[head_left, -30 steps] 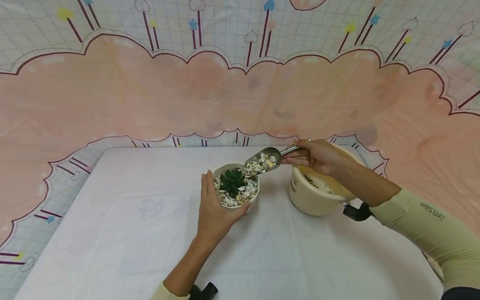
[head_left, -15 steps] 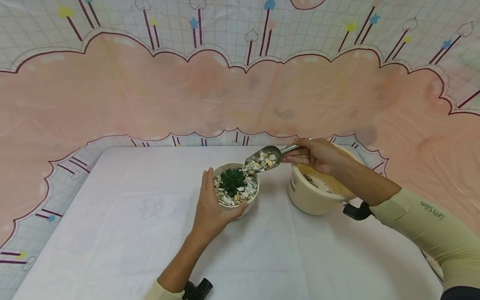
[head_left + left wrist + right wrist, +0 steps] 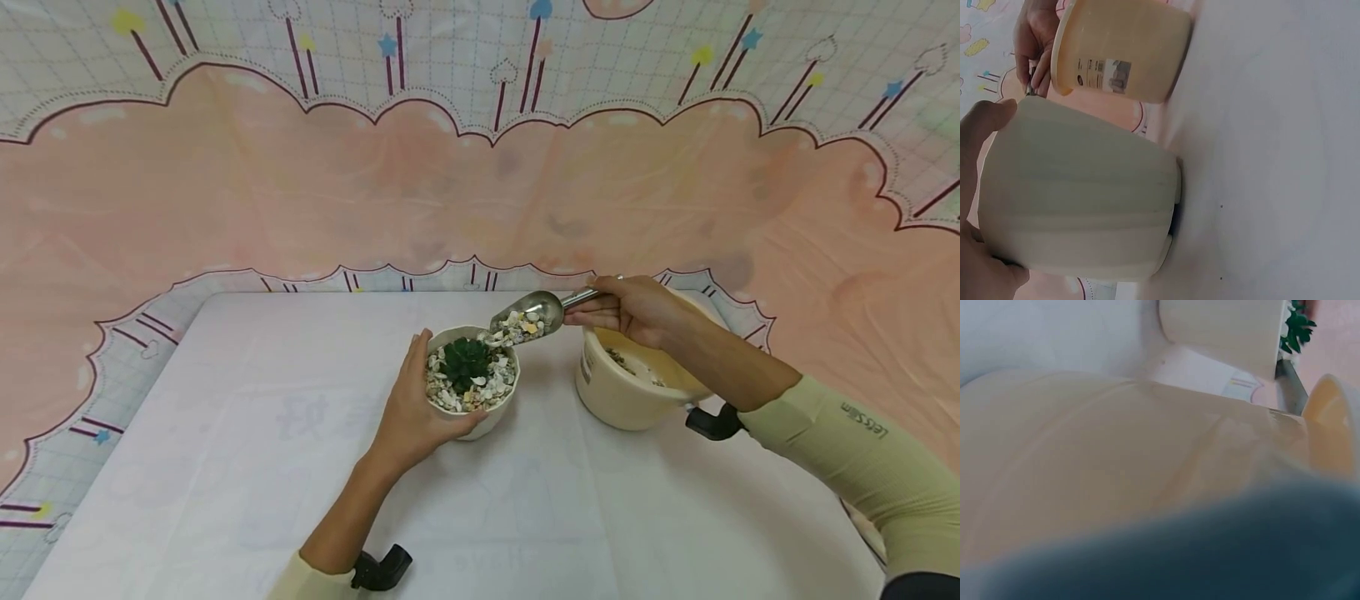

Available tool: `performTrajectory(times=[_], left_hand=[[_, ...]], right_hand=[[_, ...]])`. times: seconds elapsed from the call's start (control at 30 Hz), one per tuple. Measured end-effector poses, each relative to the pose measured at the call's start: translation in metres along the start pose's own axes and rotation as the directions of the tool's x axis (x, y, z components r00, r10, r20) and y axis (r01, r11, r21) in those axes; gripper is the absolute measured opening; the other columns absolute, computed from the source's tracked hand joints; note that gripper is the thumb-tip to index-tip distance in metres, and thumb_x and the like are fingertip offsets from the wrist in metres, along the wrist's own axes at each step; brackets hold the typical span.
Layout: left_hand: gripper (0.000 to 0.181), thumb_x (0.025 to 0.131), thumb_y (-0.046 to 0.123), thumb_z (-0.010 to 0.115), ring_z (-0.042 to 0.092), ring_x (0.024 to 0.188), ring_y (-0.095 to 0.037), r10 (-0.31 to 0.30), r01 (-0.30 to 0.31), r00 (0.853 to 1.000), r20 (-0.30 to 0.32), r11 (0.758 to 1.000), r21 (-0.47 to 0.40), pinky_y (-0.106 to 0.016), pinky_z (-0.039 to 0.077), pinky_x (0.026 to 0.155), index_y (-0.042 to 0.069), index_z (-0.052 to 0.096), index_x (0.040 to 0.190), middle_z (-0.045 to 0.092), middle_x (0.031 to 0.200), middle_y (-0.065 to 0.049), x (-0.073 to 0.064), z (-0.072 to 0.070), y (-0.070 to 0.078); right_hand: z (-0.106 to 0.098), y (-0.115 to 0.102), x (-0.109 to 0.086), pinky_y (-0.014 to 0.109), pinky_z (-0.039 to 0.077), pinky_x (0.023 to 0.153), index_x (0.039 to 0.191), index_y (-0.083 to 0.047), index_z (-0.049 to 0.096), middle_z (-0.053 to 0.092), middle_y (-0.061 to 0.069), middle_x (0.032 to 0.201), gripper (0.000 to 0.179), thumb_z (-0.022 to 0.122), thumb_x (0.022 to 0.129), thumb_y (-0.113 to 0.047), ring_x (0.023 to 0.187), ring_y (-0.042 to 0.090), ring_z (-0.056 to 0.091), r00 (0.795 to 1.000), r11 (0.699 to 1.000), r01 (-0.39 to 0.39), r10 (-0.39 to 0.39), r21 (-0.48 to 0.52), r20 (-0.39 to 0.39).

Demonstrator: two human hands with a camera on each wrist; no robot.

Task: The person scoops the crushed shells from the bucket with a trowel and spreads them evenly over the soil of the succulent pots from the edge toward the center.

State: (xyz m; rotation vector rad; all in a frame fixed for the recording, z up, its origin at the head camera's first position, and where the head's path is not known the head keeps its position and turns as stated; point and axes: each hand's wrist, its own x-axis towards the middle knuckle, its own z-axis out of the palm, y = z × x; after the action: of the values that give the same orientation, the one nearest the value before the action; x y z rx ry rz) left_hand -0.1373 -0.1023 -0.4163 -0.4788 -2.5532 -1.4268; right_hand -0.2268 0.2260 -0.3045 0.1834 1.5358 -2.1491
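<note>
A small white flower pot (image 3: 486,427) holds a dark green succulent (image 3: 463,363) ringed by pale pebbles (image 3: 498,385). My left hand (image 3: 416,417) grips the pot from its left and near side, thumb in front; in the left wrist view the pot's wall (image 3: 1079,187) is near the white tabletop. In my right hand (image 3: 641,310) is the handle of a metal scoop (image 3: 553,307), tilted with its lip at the pot's right rim and pebbles (image 3: 517,327) in its mouth. The right wrist view hides that hand and shows mostly a cream bucket (image 3: 1116,456).
The cream bucket (image 3: 615,400) stands right of the pot, under my right forearm, with a few pebbles inside. A white-covered table (image 3: 247,467) spreads around, and a patterned pink cloth (image 3: 420,200) lies beyond its far edge.
Pebbles in the scoop have become fewer, and the scoop has rolled slightly. My left wrist has swung left while that hand keeps its grip on the pot. The bucket stays put.
</note>
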Motion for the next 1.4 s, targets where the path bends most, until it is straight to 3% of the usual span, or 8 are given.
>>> performTrajectory(times=[0.2,0.37,0.6,0.8,1.23,1.4], left_hand=[[0.129,0.074,0.037,0.097,0.012,0.159,-0.038,-0.046,0.046,0.999,0.001,0.999,-0.011,-0.062,0.024,0.121,-0.001,0.016,0.167,0.017,0.172,-0.022,-0.002,-0.001,0.003],[0.134,0.071,0.038,0.099,0.006,0.16,-0.037,-0.079,0.075,0.992,-0.103,0.997,-0.036,-0.062,0.023,0.122,-0.001,0.014,0.167,0.013,0.172,-0.022,-0.01,0.01,0.011],[0.136,0.069,0.035,0.101,0.007,0.159,-0.042,-0.031,0.031,0.97,-0.242,1.0,-0.006,-0.061,0.026,0.12,-0.005,0.013,0.165,0.014,0.171,-0.025,-0.019,0.029,0.02],[0.137,0.067,0.034,0.102,0.008,0.158,-0.045,-0.019,0.026,0.947,-0.319,1.0,0.017,-0.06,0.028,0.12,-0.005,0.014,0.165,0.015,0.169,-0.026,-0.02,0.041,0.019],[0.131,0.068,0.026,0.102,0.015,0.156,-0.047,0.05,-0.041,0.936,-0.349,0.999,0.033,-0.061,0.029,0.119,-0.006,0.018,0.164,0.022,0.166,-0.028,-0.018,0.045,0.012],[0.129,0.069,0.026,0.101,0.017,0.156,-0.046,0.076,-0.067,0.944,-0.321,0.997,0.039,-0.061,0.031,0.119,-0.007,0.02,0.163,0.024,0.165,-0.028,-0.015,0.04,0.007]], right_hand=[[0.0,0.0,-0.001,0.036,0.059,0.089,0.108,0.008,0.064,0.075,0.028,0.099,0.029,0.043,0.114,-0.011,0.092,0.037,0.078,1.0,1.0,-0.004,0.004,0.003,-0.009],[-0.001,0.0,-0.001,0.036,0.059,0.089,0.107,0.008,0.065,0.075,0.028,0.099,0.029,0.044,0.114,-0.01,0.092,0.037,0.078,1.0,1.0,-0.002,0.002,0.006,-0.01],[-0.001,0.001,0.0,0.036,0.059,0.089,0.106,0.008,0.066,0.076,0.028,0.099,0.03,0.044,0.114,-0.011,0.092,0.036,0.078,1.0,1.0,-0.002,0.002,-0.003,-0.002],[-0.002,0.002,0.001,0.035,0.059,0.089,0.104,0.007,0.066,0.076,0.027,0.098,0.031,0.043,0.114,-0.011,0.092,0.035,0.078,1.0,1.0,-0.005,0.005,-0.004,0.001],[-0.002,0.001,0.003,0.036,0.06,0.087,0.108,0.008,0.065,0.075,0.029,0.1,0.03,0.044,0.115,-0.012,0.091,0.036,0.078,1.0,1.0,-0.002,0.002,0.005,-0.011],[-0.003,0.001,0.003,0.036,0.06,0.087,0.108,0.008,0.066,0.075,0.029,0.1,0.031,0.043,0.115,-0.012,0.091,0.037,0.078,1.0,1.0,0.0,0.0,0.014,-0.003]])
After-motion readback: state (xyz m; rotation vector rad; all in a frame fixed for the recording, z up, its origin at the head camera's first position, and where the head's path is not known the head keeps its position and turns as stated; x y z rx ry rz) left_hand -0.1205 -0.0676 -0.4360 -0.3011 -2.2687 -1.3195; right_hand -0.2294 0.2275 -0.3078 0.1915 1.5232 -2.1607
